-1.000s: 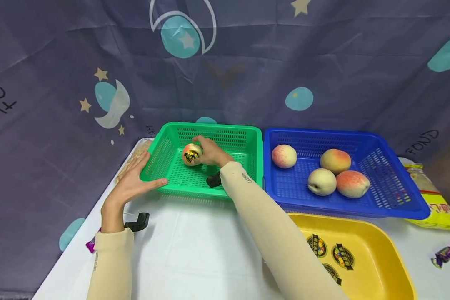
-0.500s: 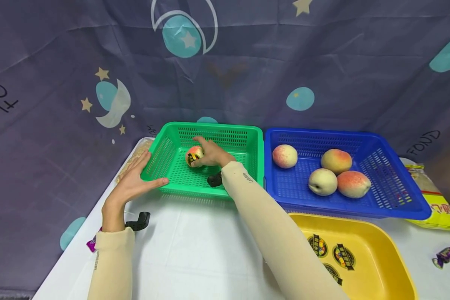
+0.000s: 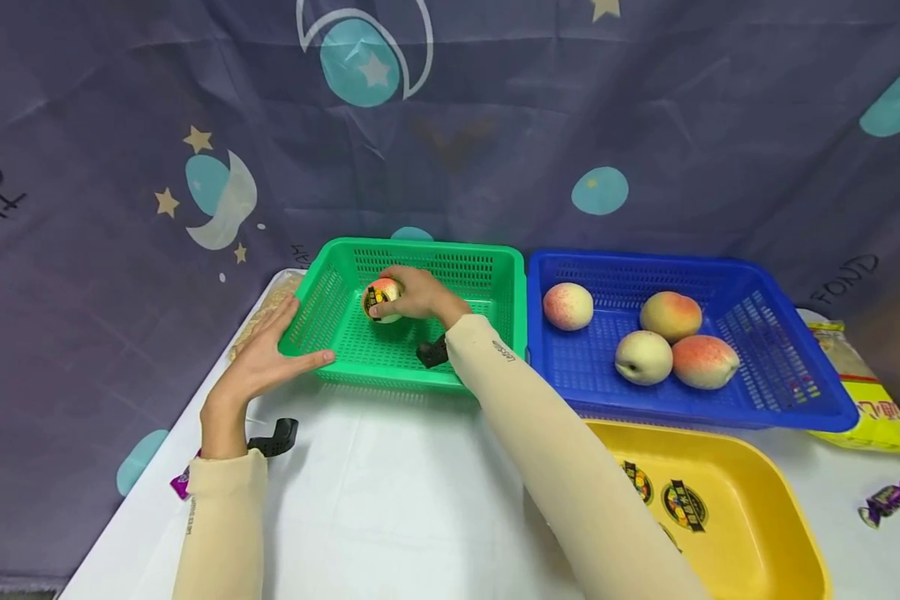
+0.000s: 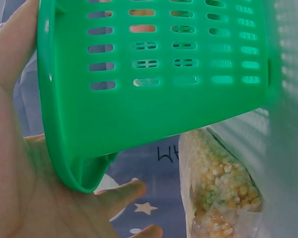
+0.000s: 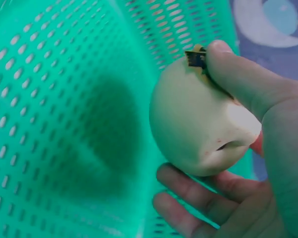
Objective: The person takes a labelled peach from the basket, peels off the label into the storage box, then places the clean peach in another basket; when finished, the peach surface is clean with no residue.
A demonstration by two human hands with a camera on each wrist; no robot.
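In the green basket (image 3: 390,348), a cream peach with a red blush (image 5: 186,114) is gripped by my right hand (image 3: 420,297), thumb on one side and fingers on the other. A round dark sticker (image 3: 376,298) is on the peach, and my thumb presses at its edge. The right wrist view shows the peach over the basket's holed surface, with a shadow beside it. My left hand (image 3: 258,367) rests with straight, spread fingers at the basket's left front corner. In the left wrist view its palm (image 4: 54,208) lies against the green rim (image 4: 45,99).
A blue basket (image 3: 570,367) with several peaches stands to the right. In front of it, a yellow tray (image 3: 750,533) holds round stickers (image 3: 684,505). A bag of corn kernels (image 4: 223,183), a yellow packet (image 3: 870,408) and a purple wrapped candy (image 3: 891,502) lie around the baskets.
My right hand's fingers and thumb have closed around the peach, which has turned and shifted slightly left and away from me. My left hand has stayed at the basket corner.
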